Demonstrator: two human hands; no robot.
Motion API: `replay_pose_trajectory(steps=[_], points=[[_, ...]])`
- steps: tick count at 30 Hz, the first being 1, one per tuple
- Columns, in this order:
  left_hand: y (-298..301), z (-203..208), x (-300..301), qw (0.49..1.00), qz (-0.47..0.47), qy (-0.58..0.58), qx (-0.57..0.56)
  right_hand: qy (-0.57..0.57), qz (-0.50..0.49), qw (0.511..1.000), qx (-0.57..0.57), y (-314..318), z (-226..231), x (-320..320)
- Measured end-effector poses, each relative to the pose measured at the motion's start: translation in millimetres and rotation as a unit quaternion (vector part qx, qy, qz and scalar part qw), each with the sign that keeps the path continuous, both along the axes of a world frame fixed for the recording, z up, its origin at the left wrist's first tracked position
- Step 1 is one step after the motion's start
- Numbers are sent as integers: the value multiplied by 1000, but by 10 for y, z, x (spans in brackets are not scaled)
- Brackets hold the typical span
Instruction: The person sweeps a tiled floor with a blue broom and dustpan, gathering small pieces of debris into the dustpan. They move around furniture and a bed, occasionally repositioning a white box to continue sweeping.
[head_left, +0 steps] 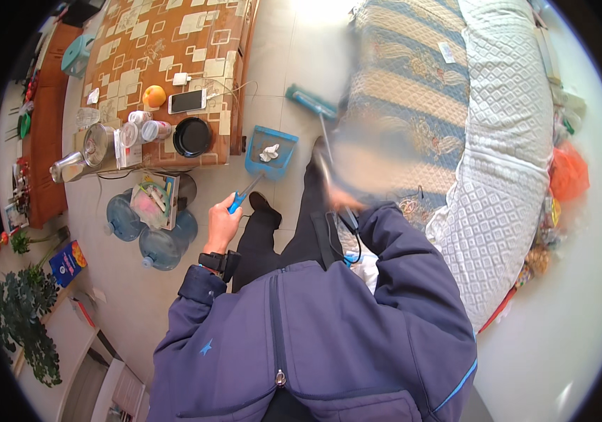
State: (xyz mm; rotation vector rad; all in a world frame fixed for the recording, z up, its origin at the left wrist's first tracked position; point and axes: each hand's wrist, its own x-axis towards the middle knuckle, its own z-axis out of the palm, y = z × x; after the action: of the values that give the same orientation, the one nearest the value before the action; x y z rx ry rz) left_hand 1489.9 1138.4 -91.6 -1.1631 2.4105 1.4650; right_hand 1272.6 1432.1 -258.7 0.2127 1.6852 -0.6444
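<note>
My left hand (222, 226) is closed around the handle of a blue dustpan (276, 171), whose pan rests on the floor beside the table. A crumpled white tissue (269, 152) lies in the pan. My right hand (344, 199), partly smeared by motion, grips the pole of a broom (312, 101). The broom's green-blue head is beyond the dustpan and to its right, apart from it, near the bed's edge. A pale blur covers part of the area above my right hand.
To the left stands a table (209, 49) bearing a phone (187, 102), a fruit (154, 96), a black ashtray-like bowl (192, 137) and jars. Large blue water bottles (160, 247) stand below it. A bed or couch (413, 77) with a quilted cover lines the right side.
</note>
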Motion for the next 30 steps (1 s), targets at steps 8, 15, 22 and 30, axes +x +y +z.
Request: replay_pose_trajectory(steps=[8,15,22,30], points=[[-52,94,622,998,-56,5,-19,-293,-346,886,91,61,1036,827],[140,38,1127,1000,-2,-14,-18,-9,-62,996,-61,25,865,873],[433,100,1384,998,47,-6,-27,326,310,876,-176,-438,-1014,307],[641,264,1498,997,55,-5,-61,284,331,899,31,853,-569,1091]])
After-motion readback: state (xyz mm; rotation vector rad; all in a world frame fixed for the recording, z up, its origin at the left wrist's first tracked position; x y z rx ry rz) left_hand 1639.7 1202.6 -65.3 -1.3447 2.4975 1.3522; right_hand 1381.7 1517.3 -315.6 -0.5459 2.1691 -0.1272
